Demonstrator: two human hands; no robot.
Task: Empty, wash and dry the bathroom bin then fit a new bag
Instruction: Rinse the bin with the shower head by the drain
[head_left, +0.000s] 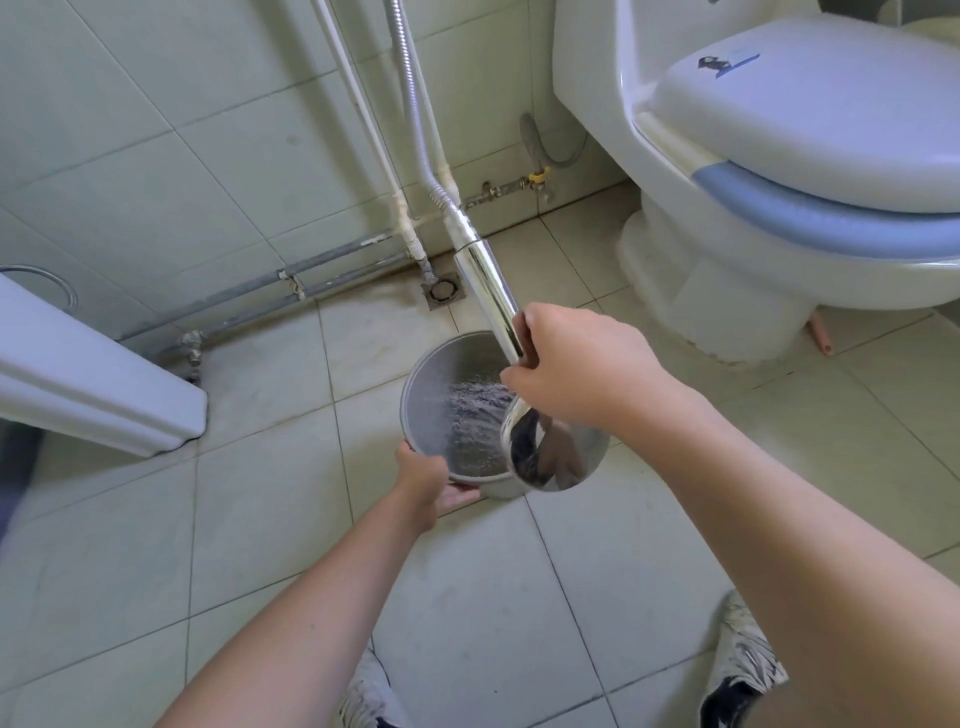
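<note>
Grey plastic, the bin (441, 374) sits on the tiled floor (260, 493) a little way out from the wall, between the white pedestal on the left and the toilet (779, 171) on the right, with the floor drain (441, 291) just beyond it. Water lies in its bottom and spray strikes the inside wall. The left hand (426, 478) holds the bin at its near rim, thumb over the edge and fingers curled under the outside. The right hand (576, 364) grips the chrome handle of the shower head (545, 457), fingers wrapped round it; the round head hangs over the bin's near right edge, facing in. A metal hose (415, 114) runs from the handle up the tiled wall beside white pipes. Two patterned shoes (743, 660) show at the bottom edge
</note>
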